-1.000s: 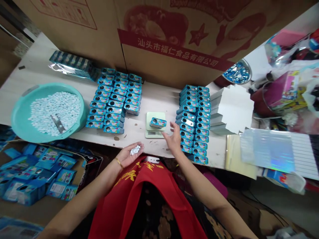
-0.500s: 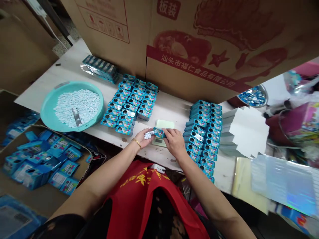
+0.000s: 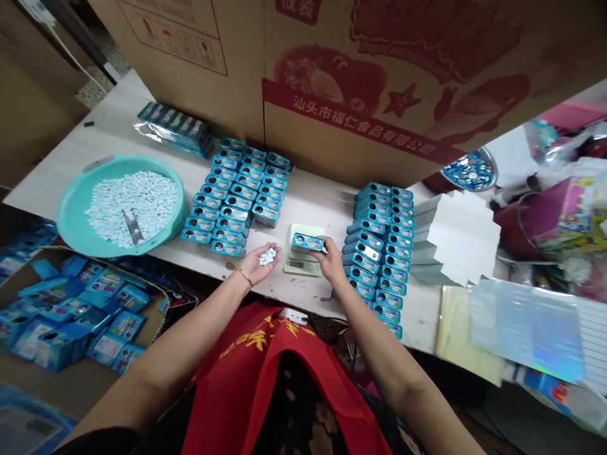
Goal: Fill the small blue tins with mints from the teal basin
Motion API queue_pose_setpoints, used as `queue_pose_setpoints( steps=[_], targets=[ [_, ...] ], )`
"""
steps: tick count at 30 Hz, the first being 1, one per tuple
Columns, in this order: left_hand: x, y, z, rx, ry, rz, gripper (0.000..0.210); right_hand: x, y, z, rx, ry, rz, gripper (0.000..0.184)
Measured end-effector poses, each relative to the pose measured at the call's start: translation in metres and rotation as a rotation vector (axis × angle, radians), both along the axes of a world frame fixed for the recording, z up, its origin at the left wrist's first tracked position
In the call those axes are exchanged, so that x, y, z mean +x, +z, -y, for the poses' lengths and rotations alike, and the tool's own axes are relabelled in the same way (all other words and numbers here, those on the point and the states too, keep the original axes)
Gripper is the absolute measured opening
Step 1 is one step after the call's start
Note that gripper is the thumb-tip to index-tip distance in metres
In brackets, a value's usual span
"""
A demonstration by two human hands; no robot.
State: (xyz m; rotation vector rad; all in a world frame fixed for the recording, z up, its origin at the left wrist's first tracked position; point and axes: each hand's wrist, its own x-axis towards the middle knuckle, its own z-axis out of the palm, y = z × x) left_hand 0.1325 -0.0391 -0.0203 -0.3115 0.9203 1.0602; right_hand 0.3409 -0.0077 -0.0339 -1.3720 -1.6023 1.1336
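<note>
Here, the thumb and fingers of your right hand [image 3: 329, 258] pinch the right end of a blue box [image 3: 308, 242], which seems to leave the round opening at its left end clear. The box is over the pale green scale [image 3: 310, 268]; whether it bears on it, I cannot tell. Your left hand [image 3: 258, 265] lies palm up, fingers extended and loosely open, probably so the white pellets [image 3: 267, 257] stay pooled. Farther out, upright boxes flank the scale in left rows [image 3: 236, 191] and right rows [image 3: 380, 253], their openings facing up. The turquoise basin [image 3: 69, 194] keeps more pellets within its rim, left of everything.
</note>
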Motion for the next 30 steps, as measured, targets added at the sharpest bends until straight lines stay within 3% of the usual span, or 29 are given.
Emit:
queue_pose_setpoints(
  steps=[3,5,8,11,14,17,23,27,30],
  targets=[
    [-0.007,0.003,0.016,-0.039,-0.007,-0.024,0.014,0.004,-0.014,-0.005,-0.073,-0.014,-0.06,0.033],
    [-0.011,0.004,0.029,-0.067,-0.02,-0.037,0.014,0.011,-0.013,-0.004,-0.051,0.009,-0.031,0.038],
    [-0.015,0.005,0.05,-0.083,-0.056,-0.027,0.015,0.025,0.007,0.009,0.111,0.052,0.161,0.048],
    [-0.015,0.008,0.068,-0.092,-0.129,-0.002,0.019,0.028,0.036,0.036,0.271,0.072,0.355,0.041],
    [-0.009,0.011,0.082,-0.065,-0.257,0.004,0.021,0.01,0.056,0.071,0.285,0.285,0.349,0.028],
    [0.001,0.014,0.09,0.026,-0.353,0.002,0.021,-0.018,0.065,0.095,0.242,0.554,0.377,0.029],
    [0.008,0.018,0.095,0.151,-0.491,0.01,0.018,-0.04,0.067,0.102,0.196,0.703,0.51,0.032],
    [0.005,0.018,0.095,0.098,-0.503,-0.026,0.024,-0.027,0.064,0.099,0.241,0.676,0.455,0.029],
    [0.002,0.017,0.096,0.017,-0.473,-0.057,0.026,-0.009,0.06,0.08,0.305,0.393,0.442,0.028]
  ],
)
